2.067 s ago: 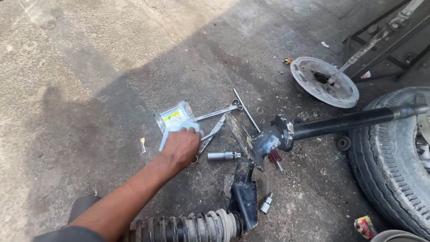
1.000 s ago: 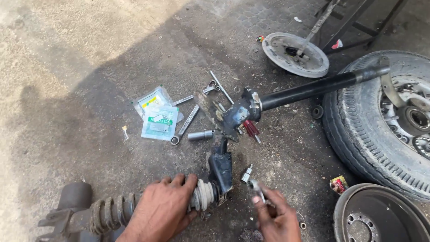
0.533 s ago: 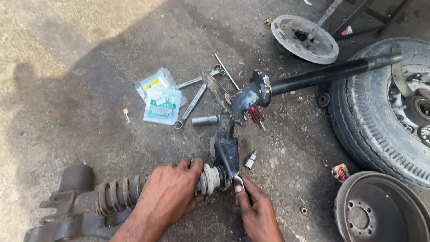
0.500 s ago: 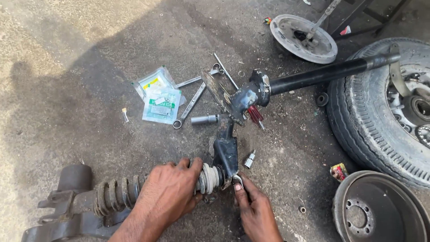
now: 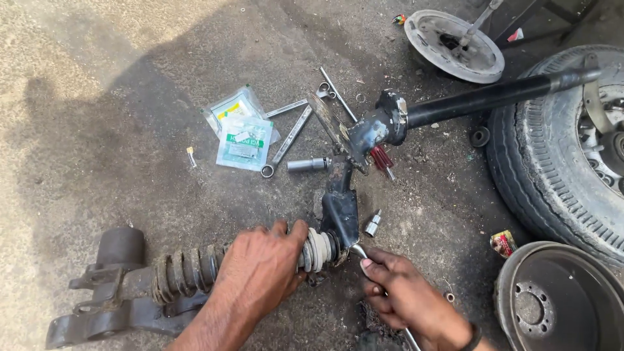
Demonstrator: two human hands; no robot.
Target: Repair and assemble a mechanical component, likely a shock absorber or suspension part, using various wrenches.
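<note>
Head view: left hand [image 5: 260, 273] clamped around coil-spring strut [image 5: 188, 270] lying on ground; right hand [image 5: 406, 299] gripping metal tool [image 5: 359, 251] at its bracket [image 5: 340, 211]. Nearby: spanners [image 5: 290, 135], plastic packets [image 5: 244, 140], socket [image 5: 309, 164], tyre [image 5: 552, 169], brake drum [image 5: 562, 302].

**Covered, Cropped and Too Small to Read**

The left hand [image 5: 260, 270] covers the middle of the coil spring strut [image 5: 182, 273], hiding how its coils meet the pale collar. The right hand [image 5: 406, 299] hides most of a thin metal tool [image 5: 359, 251], whose handle runs off the bottom edge. The tyre [image 5: 559, 162] and brake drum [image 5: 559, 299] are cut by the right edge. The small yellow-tipped item [image 5: 190, 155] is too tiny to identify.
</note>
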